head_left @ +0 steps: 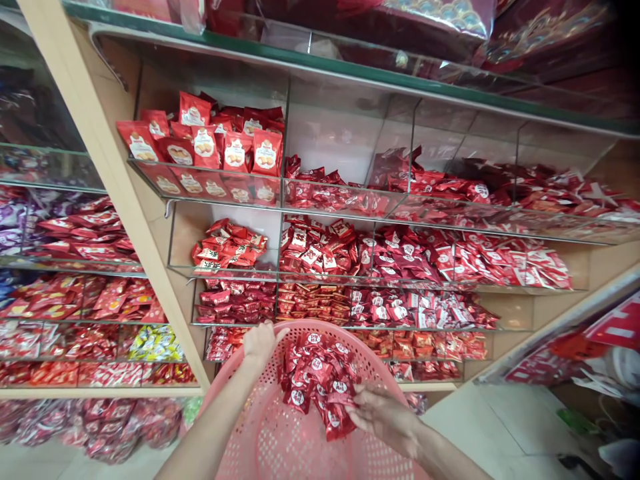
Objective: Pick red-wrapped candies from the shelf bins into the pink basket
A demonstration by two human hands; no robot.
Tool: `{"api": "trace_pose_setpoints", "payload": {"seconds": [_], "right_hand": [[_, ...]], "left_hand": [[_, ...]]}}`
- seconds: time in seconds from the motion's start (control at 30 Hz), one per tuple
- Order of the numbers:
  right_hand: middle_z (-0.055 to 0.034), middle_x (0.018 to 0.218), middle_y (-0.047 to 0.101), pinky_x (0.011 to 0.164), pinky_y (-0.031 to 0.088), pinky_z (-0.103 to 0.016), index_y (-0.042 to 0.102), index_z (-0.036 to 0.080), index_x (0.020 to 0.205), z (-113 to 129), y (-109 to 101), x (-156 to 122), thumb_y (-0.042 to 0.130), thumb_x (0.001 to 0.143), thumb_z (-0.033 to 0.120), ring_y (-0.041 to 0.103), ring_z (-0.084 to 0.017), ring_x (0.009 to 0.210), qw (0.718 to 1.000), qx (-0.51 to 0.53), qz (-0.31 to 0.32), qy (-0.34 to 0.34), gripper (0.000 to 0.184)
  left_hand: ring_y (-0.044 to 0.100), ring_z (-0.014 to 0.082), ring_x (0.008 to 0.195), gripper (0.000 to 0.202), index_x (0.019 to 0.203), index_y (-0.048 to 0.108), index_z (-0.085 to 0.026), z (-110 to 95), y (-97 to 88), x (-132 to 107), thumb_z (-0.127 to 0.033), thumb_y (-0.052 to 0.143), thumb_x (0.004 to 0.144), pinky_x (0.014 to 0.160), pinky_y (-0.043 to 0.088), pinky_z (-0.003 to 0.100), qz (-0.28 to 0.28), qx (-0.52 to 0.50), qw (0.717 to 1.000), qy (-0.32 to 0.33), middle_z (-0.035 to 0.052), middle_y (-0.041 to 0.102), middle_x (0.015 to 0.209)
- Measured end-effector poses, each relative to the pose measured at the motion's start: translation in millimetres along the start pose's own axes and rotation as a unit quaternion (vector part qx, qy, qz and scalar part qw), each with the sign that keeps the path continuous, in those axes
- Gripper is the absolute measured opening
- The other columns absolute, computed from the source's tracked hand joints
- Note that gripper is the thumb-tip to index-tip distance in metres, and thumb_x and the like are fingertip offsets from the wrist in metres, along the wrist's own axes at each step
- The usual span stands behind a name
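My left hand [261, 344] is closed over the far left rim of a pink plastic basket [238, 400] with a perforated wall. Inside the basket lies a heap of small dark red candy packets [316, 369] with round white labels. From the right, my right hand [383, 415] reaches into the basket, its fingertips against the packets at the heap's right edge. Its fingers look loosely stretched and slightly apart. Whether a packet sits between them is partly hidden.
Ahead stands a wooden rack with glass-fronted shelves [345, 200] full of red packets. Larger red packets [235, 153] stand upper left. A wooden post [117, 187] divides off another rack. Bagged goods [107, 427] lie below left. Tiled floor [505, 427] shows lower right.
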State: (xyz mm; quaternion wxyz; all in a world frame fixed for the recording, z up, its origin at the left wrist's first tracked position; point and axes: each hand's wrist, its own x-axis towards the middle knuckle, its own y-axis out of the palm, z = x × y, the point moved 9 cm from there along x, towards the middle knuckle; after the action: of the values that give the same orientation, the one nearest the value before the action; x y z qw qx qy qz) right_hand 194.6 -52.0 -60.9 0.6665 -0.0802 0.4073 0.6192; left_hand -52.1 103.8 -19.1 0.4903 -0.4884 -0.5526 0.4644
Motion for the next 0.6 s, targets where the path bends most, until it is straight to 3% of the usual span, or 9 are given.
{"api": "trace_pose_setpoints", "payload": {"seconds": [0.23,0.47,0.6], "right_hand": [[-0.0043,0.074,0.068,0.077,0.052,-0.024,0.059,0.016,0.058,-22,-2,-8,0.079,0.054,0.017,0.065,-0.013,0.072,0.999,0.033,-0.011,0.008,0.02],[-0.0034,0.074,0.069,0.08,0.052,-0.022,0.065,0.015,0.064,-24,-3,4,0.078,0.056,0.015,0.064,-0.012,0.072,0.998,0.054,-0.009,-0.01,0.015],[-0.0013,0.069,0.067,0.084,0.051,-0.024,0.061,0.016,0.059,-28,-5,13,0.078,0.056,0.02,0.065,-0.013,0.073,0.999,0.025,-0.002,-0.026,0.017]], "left_hand": [[0.063,0.0296,0.081,0.068,0.101,0.06,-0.007,-2,1.1,1,-0.064,0.028,0.084,0.066,0.045,0.034,0.01,0.029,0.999,0.008,0.017,0.065,0.083],[0.064,0.0292,0.083,0.071,0.102,0.061,-0.007,-2,-0.7,0,-0.066,0.025,0.084,0.067,0.045,0.034,0.017,0.026,1.0,0.004,0.0189,0.066,0.086],[0.063,0.0293,0.084,0.075,0.1,0.062,-0.007,-1,-1.0,0,-0.068,0.022,0.083,0.068,0.045,0.034,0.011,0.007,1.0,-0.001,0.0199,0.065,0.086]]}}
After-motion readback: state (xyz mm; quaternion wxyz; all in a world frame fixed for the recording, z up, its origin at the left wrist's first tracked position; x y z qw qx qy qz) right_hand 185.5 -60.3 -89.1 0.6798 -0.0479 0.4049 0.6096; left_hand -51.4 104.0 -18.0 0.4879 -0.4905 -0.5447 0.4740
